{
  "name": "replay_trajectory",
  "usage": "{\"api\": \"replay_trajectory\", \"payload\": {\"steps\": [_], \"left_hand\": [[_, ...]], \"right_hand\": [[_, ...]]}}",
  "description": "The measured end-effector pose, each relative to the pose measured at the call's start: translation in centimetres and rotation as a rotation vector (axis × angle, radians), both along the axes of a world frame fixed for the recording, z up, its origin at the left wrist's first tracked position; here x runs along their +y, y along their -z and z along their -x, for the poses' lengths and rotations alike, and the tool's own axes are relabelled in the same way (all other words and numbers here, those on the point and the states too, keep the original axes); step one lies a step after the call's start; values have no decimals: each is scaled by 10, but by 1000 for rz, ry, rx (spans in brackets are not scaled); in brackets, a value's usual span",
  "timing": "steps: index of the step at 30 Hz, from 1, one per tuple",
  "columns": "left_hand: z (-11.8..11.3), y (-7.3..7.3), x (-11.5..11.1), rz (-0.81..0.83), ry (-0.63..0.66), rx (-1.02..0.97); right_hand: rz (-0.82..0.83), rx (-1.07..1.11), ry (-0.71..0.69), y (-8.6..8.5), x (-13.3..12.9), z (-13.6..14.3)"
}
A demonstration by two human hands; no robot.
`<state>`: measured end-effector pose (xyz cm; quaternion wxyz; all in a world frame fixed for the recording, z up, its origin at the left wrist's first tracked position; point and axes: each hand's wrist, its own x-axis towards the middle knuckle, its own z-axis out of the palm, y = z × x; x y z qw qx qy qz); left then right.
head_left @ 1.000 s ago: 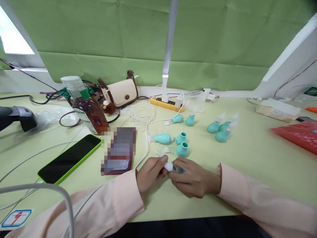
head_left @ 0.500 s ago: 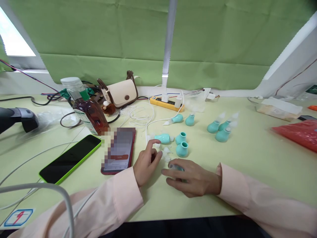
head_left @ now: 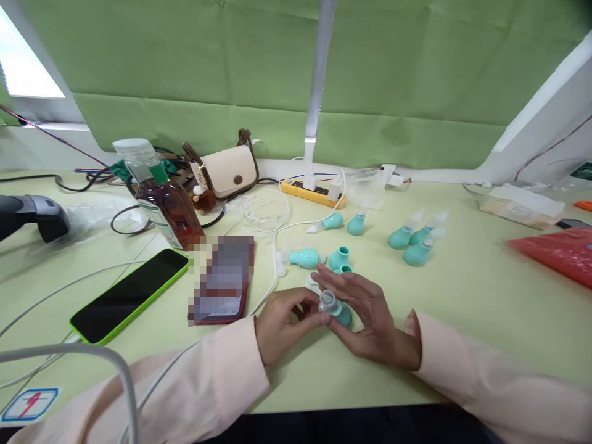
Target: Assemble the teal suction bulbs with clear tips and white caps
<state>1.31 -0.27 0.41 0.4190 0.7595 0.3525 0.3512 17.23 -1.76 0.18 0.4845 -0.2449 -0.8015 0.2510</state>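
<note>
In the head view, a teal rubber bulb syringe (head_left: 343, 316) with a clear plastic collar (head_left: 328, 300) on its neck stands tilted between my hands. My left hand (head_left: 287, 322) pinches the collar's near left side between thumb and forefinger. Around the bulb curves my right hand (head_left: 374, 316), its thumb in front and its long fingers reaching past the back. Just beyond my fingertips are two open-necked teal bulbs (head_left: 340, 257), one partly hidden by the right hand. A teal bulb (head_left: 304, 258) with clear ends lies on its side, near small clear parts (head_left: 312, 283).
Several bulbs with clear tips (head_left: 417, 251) stand at the right, before a red plastic packet (head_left: 555, 253). On the left are a green-edged phone (head_left: 132, 296), a red-cased phone (head_left: 231, 277) and a bottle (head_left: 171, 209). White cables (head_left: 263, 213) cross the table (head_left: 462, 308) near a yellow power strip (head_left: 296, 190).
My left hand has moved right to the bulb's collar. My right hand has turned and lifted its fingers, so the bulb now shows between both hands.
</note>
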Motion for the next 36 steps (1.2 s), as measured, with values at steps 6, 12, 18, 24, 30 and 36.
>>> {"api": "replay_trajectory", "payload": {"steps": [6, 12, 18, 24, 30, 36], "left_hand": [[0, -1, -3, -33, -64, -62], [0, 0, -1, 38, -96, -202], [2, -1, 0, -16, -97, -217], [4, 2, 0, -84, -28, -148], [6, 3, 1, -385, -125, 6], [7, -1, 2, -610, -183, -122]], "right_hand": [[-98, -174, 251, 5, 3, -4], [-197, -184, 308, 6, 10, -6], [249, -225, 51, -1, 11, -6], [450, -81, -41, -3, 10, -6], [707, 10, -1, -4, 10, -3], [877, 58, -32, -4, 9, -2]]}}
